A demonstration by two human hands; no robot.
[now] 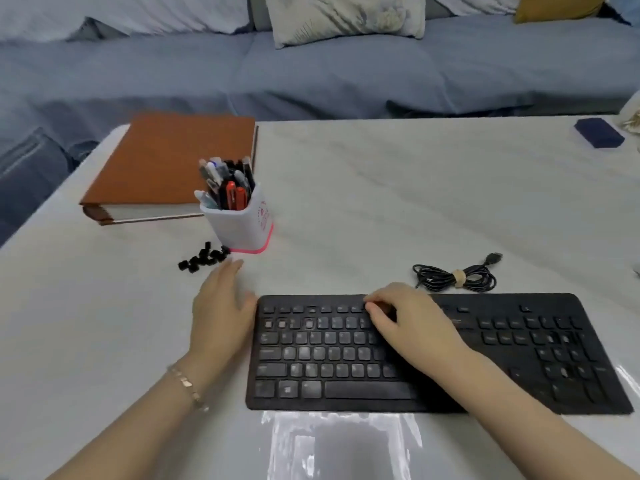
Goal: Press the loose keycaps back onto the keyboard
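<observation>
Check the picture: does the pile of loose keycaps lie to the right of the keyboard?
No, the keycaps lie beyond the left end of the keyboard, beside the pen cup.

Bare counter [381,202] lies open between the left grip [223,306] and the keycaps [202,259], which sit just ahead of it. The pen cup [242,223] stands right beside the pile's right end and blocks that side; the book [173,161] closes off the far left behind it. The right grip [412,320] covers the upper middle rows of the keyboard [519,341]. The coiled cable [455,277] lies just behind the keyboard there. Beyond the cable, wide bare counter runs to the blue box [599,132] near the far right corner.
</observation>
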